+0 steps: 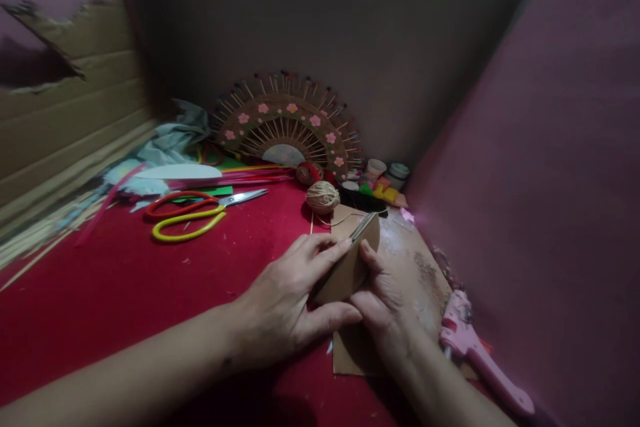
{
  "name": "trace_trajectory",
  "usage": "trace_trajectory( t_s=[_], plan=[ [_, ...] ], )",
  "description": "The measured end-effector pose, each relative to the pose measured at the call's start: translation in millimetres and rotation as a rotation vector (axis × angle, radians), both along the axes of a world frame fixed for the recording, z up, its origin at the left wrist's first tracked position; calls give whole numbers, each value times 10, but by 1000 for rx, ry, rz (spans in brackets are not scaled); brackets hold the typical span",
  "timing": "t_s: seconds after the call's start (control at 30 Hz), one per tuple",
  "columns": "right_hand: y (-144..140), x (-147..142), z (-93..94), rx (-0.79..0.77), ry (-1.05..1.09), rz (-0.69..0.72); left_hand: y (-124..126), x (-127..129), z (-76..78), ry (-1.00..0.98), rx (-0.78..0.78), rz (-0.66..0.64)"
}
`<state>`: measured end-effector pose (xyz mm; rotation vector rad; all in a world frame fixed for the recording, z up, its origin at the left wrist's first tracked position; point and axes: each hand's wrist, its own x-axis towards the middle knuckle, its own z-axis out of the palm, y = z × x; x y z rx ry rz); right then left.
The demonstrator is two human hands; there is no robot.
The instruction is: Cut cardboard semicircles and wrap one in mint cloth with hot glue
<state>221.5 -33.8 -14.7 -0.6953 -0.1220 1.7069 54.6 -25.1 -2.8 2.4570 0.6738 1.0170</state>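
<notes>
Both hands grip a folded piece of brown cardboard (340, 279), held up on edge with its layered rim towards the top. My left hand (295, 293) presses it from the left, thumb across the lower part and fingers along the upper edge. From the right, my right hand (383, 293) closes on it, thumb near the top. Under the hands lies a flat cardboard sheet (415, 260) with stains and glue marks. A ball of twine (323, 197) sits just beyond, its loose strand running towards the held cardboard.
Scissors (200, 213) with red and yellow handles lie left on the red cloth (125, 300). A pink glue gun (480, 350) rests at the right by the wall. A decorated stick fan (287, 120) stands at the back. Thin sticks (45, 247) lie far left.
</notes>
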Motion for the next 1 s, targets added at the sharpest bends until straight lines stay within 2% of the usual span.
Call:
trace_trajectory(
  t_s=[0.23,0.33,0.47,0.67,1.0],
  plan=[
    [-44,-96,-123,111,-27,85,106,-16,28,38,-106,13],
    [-37,-82,-135,87,-23,99,150,-7,-12,3,-65,14],
    [-7,-19,-86,54,6,47,148,-11,-47,-28,25,18],
    [22,21,4,55,48,-6,78,-52,32,-162,149,26],
    [-1,27,-2,29,-8,-6,37,-57,110,-246,137,10]
  ],
)
